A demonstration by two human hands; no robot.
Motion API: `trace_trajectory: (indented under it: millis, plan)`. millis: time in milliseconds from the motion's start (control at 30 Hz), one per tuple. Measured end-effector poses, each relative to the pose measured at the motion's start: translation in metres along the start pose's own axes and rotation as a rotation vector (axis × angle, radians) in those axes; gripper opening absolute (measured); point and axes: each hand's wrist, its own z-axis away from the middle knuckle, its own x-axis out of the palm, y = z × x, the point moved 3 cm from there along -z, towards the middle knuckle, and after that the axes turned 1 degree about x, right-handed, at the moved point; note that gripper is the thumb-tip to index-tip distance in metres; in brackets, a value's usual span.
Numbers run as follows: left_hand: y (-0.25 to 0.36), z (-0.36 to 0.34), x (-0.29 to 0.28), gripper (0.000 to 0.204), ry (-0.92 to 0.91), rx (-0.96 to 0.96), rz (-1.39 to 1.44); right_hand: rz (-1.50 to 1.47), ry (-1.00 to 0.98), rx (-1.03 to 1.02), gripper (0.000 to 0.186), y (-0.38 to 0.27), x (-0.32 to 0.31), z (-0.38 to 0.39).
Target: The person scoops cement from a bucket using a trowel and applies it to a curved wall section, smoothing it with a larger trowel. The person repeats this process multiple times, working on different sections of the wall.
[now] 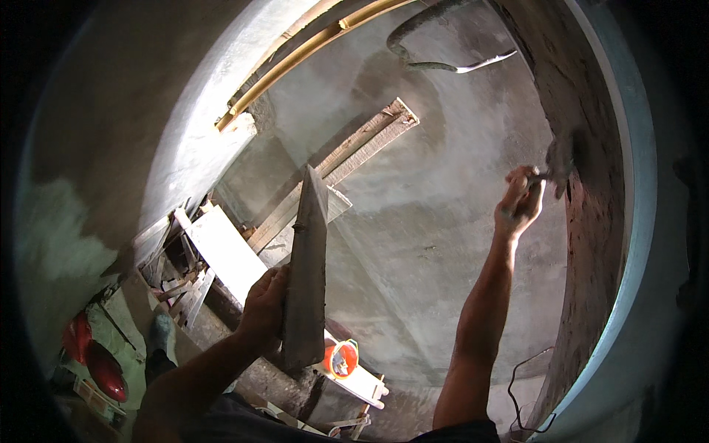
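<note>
My left hand [264,310] is closed on a long grey plasterer's hawk [306,273], seen nearly edge-on and tilted upright in front of me. Whether mortar lies on its face cannot be made out. Stretched forward to the right, my right hand [521,198] grips the handle of a trowel [560,166]. The trowel's dark blade is up against a rough brownish band of mortar [591,221] on the wall at the right, and shadow hides where it touches. A pale bluish edge strip [644,199] runs along the outer side of that band.
Wooden planks [369,140] lie beyond the hawk. A bamboo pole [295,59] crosses the upper left. Down low are a white bench board [221,247], an orange bucket [342,359], scrap wood [188,288] and red objects [105,371]. A bent wire [513,399] hangs lower right.
</note>
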Motion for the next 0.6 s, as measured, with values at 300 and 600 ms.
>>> trace_trajectory:
  millis: [300,600]
  plan:
    - [0.003,-0.003,-0.008,0.033,-0.028,-0.005,0.011,0.073,-0.033,0.112,0.021,0.026,-0.038,0.004]
    - [0.013,-0.001,-0.009,0.034,0.031,-0.012,-0.032,0.365,0.057,0.301,0.019,0.057,-0.088,0.086]
